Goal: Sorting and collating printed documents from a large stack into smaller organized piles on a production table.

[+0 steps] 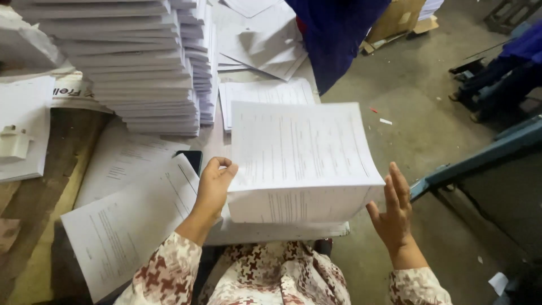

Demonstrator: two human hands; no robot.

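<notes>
- At far left we see a small white block (13, 142) resting on a flat pile of paper (25, 127), near the edge of the wooden desk (34, 237).
- Next comes a tall stack of printed sheets (135, 68), its layers set crosswise, which we judge keeps the batches apart.
- Loose printed pages (124, 226) lie spread below it; a dark phone (191, 158) shows partly beneath them.
- Our left hand (212, 189) curls its fingers (223, 168) around the left edge of the thick bundle of sheets (299, 164), gripping it.
- The bundle sits raised over a lower pile at the desk's near edge, tilted toward us.
- Our right hand (395, 212) stands with fingers spread and flat beside the bundle's right edge, holding nothing, apparently to square the sheets.
- Beyond, a person in blue clothing (333, 34) stands on the concrete floor (418, 101).
</notes>
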